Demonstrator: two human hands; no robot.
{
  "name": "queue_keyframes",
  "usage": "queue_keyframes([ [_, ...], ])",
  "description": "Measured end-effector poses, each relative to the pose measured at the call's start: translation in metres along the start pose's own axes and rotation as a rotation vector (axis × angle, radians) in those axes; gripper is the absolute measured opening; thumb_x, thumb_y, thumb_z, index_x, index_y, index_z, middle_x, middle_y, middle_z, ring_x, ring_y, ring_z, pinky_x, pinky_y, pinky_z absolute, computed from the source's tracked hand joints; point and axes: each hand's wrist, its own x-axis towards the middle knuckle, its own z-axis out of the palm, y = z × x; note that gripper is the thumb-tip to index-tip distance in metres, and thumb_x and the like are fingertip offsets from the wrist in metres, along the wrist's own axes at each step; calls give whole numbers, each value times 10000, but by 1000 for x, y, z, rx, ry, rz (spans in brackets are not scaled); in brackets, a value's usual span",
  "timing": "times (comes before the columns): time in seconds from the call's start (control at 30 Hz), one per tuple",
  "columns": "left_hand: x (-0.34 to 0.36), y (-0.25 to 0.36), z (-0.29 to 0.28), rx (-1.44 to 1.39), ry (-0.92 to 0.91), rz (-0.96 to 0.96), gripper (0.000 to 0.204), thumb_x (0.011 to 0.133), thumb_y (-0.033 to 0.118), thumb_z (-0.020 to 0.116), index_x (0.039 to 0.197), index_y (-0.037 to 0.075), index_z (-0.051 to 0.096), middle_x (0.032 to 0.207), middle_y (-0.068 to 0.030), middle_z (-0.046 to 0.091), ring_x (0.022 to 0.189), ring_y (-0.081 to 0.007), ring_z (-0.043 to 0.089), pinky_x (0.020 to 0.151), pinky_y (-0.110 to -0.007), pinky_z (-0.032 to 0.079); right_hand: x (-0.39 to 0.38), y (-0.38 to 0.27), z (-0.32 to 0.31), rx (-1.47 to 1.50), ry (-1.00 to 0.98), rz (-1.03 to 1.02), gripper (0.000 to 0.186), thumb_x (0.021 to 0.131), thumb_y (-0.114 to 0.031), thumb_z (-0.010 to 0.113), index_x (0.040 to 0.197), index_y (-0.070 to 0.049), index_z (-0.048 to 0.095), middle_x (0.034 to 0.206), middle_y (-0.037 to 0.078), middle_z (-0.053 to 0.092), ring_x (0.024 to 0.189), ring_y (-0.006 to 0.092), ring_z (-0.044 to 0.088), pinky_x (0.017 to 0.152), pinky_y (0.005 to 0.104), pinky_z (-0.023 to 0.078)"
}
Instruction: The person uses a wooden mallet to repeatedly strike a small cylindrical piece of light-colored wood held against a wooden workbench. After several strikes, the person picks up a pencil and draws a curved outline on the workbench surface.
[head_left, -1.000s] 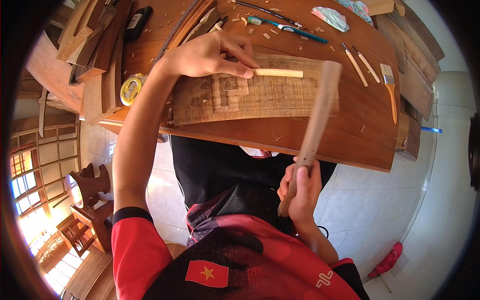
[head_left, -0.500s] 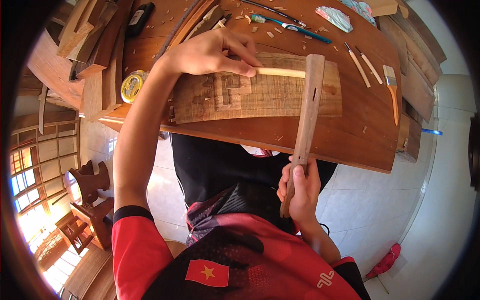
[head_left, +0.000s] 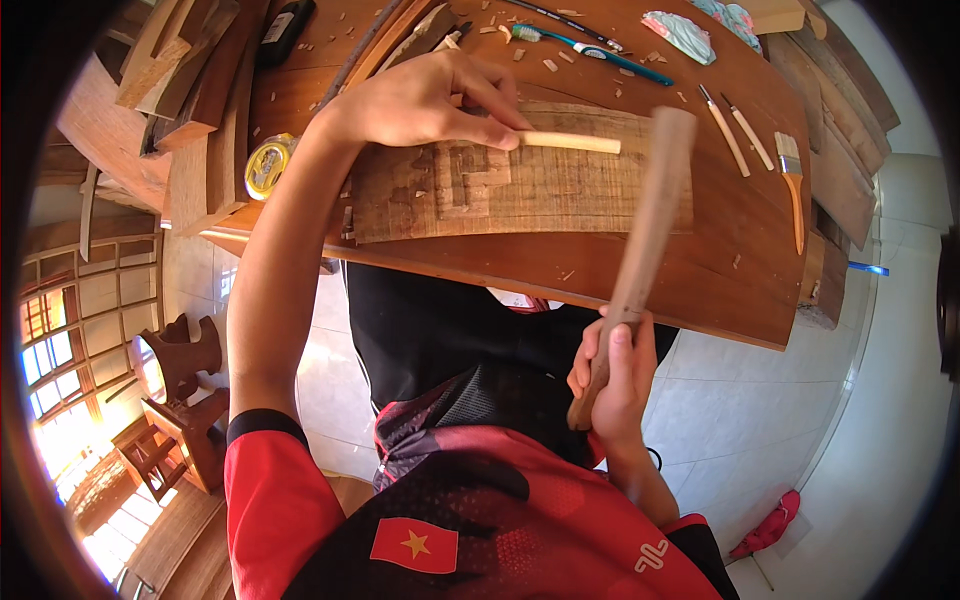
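Note:
My left hand [head_left: 440,105] is closed around a carving chisel [head_left: 575,143], whose pale round handle points right; its blade is hidden behind my fingers. Beneath it on the table lies a brown wooden board [head_left: 590,195] with a shallow stepped recess cut into its left half and small chips on it. Lower down, my right hand [head_left: 617,375] grips the bottom end of a long wooden stick [head_left: 645,230] that stands slanted over the board's right part. Its upper end is blurred and sits apart from the chisel handle, to the right.
Wood chips dot the table [head_left: 720,290]. At the back lie a toothbrush [head_left: 595,52] and a pencil [head_left: 560,18]; two more chisels [head_left: 725,130] and a brush [head_left: 791,190] lie right. A tape measure [head_left: 268,168] and stacked planks [head_left: 205,150] stand left.
The stick's upper end has swung right, away from the end of the chisel handle, and my right hand has shifted slightly right with it. My left hand keeps its hold on the chisel.

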Motion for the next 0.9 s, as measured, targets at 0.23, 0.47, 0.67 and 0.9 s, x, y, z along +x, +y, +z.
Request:
queue_keyframes([
  [0.23, -1, 1, -1, -12, -12, -9, 273, 892, 224, 827, 1097, 44, 836, 912, -26, 713, 842, -151, 612, 745, -324, 450, -1, 3, 2, -60, -61, 26, 245, 1138, -223, 452, 1288, -30, 450, 850, 48, 543, 525, 63, 471, 445, 223, 404],
  [0.47, -1, 4, -3, -8, -16, -33, 269, 888, 184, 831, 1110, 31, 832, 913, -23, 697, 851, -144, 597, 758, -318, 445, -2, 4, 2, -75, -69, 17, 240, 1131, -222, 469, 1281, -38, 443, 869, 49, 540, 542, 61, 479, 451, 220, 404],
  [0.67, -2, 5, -3, -29, -18, -27, 272, 889, 187, 833, 1111, 31, 831, 895, -25, 685, 851, -145, 596, 753, -316, 450, -2, 5, 0, -81, -97, 71, 233, 1133, -219, 467, 1271, -33, 446, 858, 50, 546, 533, 54, 471, 446, 221, 404],
  [0.9, -4, 3, -3, -17, -3, -32, 275, 892, 200, 840, 1111, 33, 832, 919, -26, 687, 863, -143, 602, 753, -320, 446, 0, 4, 0, -105, -99, 43, 234, 1138, -222, 457, 1267, -28, 444, 859, 49, 543, 526, 54, 466, 452, 215, 405],
])
